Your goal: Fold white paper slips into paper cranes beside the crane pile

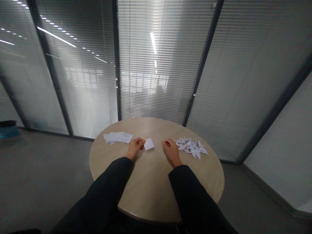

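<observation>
My left hand [136,147] pinches a small white square of paper [149,144] by its left edge, a little above the round table. My right hand [171,151] is apart from that paper, on the other side of it. Its fingers are curled together, with nothing visible between them. Close by on its right lies a heap of folded white paper figures [191,147], pointed like small cranes. To the left of my left hand is a loose stack of white paper slips [118,137] with writing on them.
The round wooden table [148,191] stands before a glass partition with blinds [156,65]. A blue bin [8,129] with a dark rim sits on the grey floor at the far left. A white wall [285,156] is on the right.
</observation>
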`<state>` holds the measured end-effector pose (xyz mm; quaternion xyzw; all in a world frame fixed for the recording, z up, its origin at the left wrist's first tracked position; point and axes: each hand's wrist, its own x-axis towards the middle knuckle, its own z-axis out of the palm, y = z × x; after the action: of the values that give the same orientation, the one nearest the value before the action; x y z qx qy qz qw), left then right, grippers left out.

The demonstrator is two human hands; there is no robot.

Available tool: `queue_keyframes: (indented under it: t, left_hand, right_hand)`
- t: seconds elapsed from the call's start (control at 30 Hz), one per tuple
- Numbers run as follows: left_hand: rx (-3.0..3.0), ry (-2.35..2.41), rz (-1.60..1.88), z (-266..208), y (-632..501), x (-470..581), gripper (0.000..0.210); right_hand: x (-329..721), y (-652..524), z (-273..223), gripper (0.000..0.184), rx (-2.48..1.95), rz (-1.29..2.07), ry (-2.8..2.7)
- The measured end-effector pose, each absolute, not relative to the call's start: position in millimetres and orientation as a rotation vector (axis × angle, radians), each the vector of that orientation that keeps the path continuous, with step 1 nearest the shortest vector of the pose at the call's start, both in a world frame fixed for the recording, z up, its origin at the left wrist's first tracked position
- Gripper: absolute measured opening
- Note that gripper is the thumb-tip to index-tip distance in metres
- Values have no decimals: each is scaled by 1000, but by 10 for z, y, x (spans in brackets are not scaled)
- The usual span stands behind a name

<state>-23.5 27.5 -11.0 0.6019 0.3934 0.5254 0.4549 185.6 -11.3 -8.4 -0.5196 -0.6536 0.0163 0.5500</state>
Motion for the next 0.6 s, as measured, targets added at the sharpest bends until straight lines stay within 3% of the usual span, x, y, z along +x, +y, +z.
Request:
queue_keyframes:
  t: [0.23,0.6]
  left_hand:
    - [1435,910,1175,-171,277,-162,35]
    - [1410,841,1100,-176,251,-163,59]
  right_hand:
    - [1670,-180,-117,43,-996,140,-2022]
    - [1653,-206,-121,22,-1006,357,-1938]
